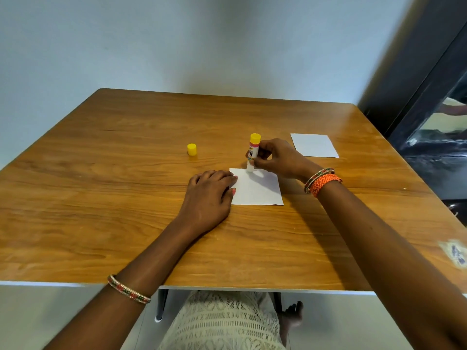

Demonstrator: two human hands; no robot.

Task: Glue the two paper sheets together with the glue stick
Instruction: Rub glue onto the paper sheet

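Observation:
A small white paper sheet lies near the middle of the wooden table. My left hand lies flat on the sheet's left edge, fingers pressing it down. My right hand grips the glue stick, which stands nearly upright with its yellow base up and its white tip touching the sheet's far edge. The glue stick's yellow cap stands by itself on the table to the left. A second white sheet lies flat at the far right.
The table's near edge runs just above my lap. A pale wall stands behind the table, and dark furniture stands close to its right side. A worn patch marks the tabletop at the right edge.

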